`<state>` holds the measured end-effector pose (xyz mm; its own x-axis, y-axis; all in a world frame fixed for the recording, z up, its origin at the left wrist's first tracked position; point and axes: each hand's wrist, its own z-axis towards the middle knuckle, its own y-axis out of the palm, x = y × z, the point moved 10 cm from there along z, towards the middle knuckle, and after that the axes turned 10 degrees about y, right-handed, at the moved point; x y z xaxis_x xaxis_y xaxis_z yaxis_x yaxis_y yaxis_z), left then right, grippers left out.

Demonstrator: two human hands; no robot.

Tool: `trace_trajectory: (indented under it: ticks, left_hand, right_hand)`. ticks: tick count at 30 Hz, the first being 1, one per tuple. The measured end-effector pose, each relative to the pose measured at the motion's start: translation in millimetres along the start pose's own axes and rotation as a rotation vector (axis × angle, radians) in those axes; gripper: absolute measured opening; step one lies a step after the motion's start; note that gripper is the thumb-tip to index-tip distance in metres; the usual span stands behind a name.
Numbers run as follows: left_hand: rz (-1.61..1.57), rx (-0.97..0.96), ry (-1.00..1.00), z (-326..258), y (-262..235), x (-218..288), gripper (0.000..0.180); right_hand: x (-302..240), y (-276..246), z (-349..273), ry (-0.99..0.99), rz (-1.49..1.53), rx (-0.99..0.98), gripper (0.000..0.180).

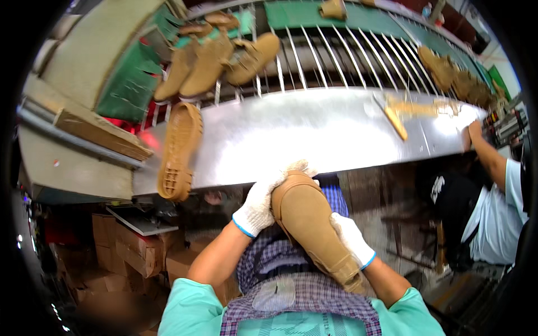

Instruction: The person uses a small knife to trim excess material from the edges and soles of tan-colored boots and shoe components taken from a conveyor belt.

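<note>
A tan suede shoe [307,218] is held over my lap, its toe pointing away from me and its heel end toward my body. At the toe a brown rubber sole edge [295,178] shows around the upper. My left hand [262,200], in a white knit glove with a blue cuff, wraps the left side of the toe. My right hand [352,241], gloved alike, grips the shoe's right side toward the heel. The underside and most fingertips are hidden. On the metal table's left end lies a loose tan sole [180,151].
Beyond the metal table [269,131] runs a rack of metal bars [330,59] carrying several tan shoes [204,64]. A yellow-handled tool [395,122] lies on the table. At the right another person [499,218] sits with a gloved hand on it. Cardboard boxes [137,249] stand below left.
</note>
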<state>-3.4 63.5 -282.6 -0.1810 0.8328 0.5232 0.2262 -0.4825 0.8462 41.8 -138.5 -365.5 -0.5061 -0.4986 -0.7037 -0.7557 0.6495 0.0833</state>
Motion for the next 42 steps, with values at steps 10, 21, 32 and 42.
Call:
trace_trajectory:
  ticks: [10,21,32,42]
  left_hand:
    - [0.353,0.054,-0.159,24.2,-35.4,87.5,0.062]
    - [0.256,0.091,-0.215,45.2,-64.5,87.4,0.063]
    - [0.423,-0.447,-0.071,36.1,90.0,113.5,0.059]
    - [0.961,-0.234,-0.029,49.6,72.5,84.0,0.031]
  right_hand:
    - [-125.2,87.4,-52.0,0.001,-1.188,-0.378,0.075]
    - [-274.6,-194.0,41.5,-0.625,-1.228,1.125,0.052]
    - [-171.7,-68.3,28.9,-0.206,0.090,0.252,0.050]
    - [-57.3,50.5,29.2,-0.371,-0.207,0.057,0.024]
